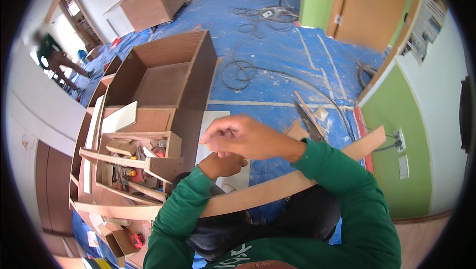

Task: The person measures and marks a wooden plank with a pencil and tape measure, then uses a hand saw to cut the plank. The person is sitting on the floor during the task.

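My right hand point(239, 136) is just above and in front of my left, its fingers curled toward the thumb and slightly blurred. Anything inside it is too small or hidden to make out. My left hand point(221, 165) is closed in a loose fist under it, and its inner side is out of sight. A long, thin wooden board point(267, 193) lies across my lap under both forearms. Its left end reaches over the wooden cabinet, its right end toward the green wall. Below my hands, a white panel point(208, 125) lies on the floor.
A brown cabinet carcass point(198, 78) lies at left, with a wooden tool box point(171, 162) full of tools on it. A handsaw point(306, 120) and a black cable point(292, 74) rest on the blue floor sheeting point(277, 95). A person point(54, 56) stands far left.
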`<state>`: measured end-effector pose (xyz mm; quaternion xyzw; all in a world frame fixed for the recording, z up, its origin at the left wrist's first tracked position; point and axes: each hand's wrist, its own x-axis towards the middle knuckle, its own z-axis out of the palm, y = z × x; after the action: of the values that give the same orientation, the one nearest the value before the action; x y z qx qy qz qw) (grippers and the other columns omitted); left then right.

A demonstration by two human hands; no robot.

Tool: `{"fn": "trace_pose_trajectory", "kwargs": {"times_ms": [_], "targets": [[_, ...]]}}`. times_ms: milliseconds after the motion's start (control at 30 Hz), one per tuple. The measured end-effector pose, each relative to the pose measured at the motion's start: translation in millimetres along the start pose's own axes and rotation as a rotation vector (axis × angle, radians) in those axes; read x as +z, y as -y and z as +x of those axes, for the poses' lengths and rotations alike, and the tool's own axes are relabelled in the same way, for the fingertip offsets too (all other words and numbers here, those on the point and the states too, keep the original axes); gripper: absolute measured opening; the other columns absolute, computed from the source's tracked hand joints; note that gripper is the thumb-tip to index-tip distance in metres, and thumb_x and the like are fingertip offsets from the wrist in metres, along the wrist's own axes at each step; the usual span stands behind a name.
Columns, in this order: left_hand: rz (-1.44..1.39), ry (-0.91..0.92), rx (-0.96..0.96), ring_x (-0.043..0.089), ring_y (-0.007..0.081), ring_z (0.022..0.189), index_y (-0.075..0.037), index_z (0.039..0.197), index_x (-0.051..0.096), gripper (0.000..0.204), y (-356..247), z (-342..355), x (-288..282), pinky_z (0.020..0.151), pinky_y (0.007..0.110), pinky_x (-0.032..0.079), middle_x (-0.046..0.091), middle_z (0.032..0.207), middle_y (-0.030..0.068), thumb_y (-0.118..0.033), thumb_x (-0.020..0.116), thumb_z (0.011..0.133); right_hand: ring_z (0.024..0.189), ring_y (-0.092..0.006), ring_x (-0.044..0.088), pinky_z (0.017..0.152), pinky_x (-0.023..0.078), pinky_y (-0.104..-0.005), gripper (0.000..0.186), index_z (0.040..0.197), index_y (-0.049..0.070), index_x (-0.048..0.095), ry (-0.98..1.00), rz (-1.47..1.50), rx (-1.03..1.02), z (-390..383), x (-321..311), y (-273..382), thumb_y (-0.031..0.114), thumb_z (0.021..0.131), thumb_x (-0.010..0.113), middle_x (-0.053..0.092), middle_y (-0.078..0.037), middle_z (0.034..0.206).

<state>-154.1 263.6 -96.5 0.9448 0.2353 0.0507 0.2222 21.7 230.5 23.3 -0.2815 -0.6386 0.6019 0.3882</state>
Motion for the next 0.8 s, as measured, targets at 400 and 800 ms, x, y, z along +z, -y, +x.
{"fn": "trace_pose_trajectory", "kwargs": {"times_ms": [400,800], "targets": [[-0.065,0.286,-0.295,0.074,0.0482,0.088,0.002,0.116,0.064,0.033,-17.5,0.7,-11.6,0.08,0.058,0.057,0.076,0.092,0.028,-0.029,0.065,0.103,0.074,-0.0177,0.064,0.062,0.05,-0.0285,0.026,0.099,-0.005,0.079,0.446,0.809,-0.584,-40.6,67.8,44.3,0.02,0.096,0.085,0.068,-0.013,0.096],[-0.06,0.378,-0.324,0.073,0.0469,0.097,0.0,0.129,0.061,0.036,-16.7,4.9,-12.2,0.086,0.056,0.055,0.076,0.099,0.0275,-0.029,0.06,0.108,0.078,-0.0167,0.057,0.063,0.043,-0.0258,0.017,0.093,-0.003,0.08,0.451,0.962,-0.497,-53.6,70.3,61.4,0.014,0.095,0.084,0.063,-0.011,0.1]]}}
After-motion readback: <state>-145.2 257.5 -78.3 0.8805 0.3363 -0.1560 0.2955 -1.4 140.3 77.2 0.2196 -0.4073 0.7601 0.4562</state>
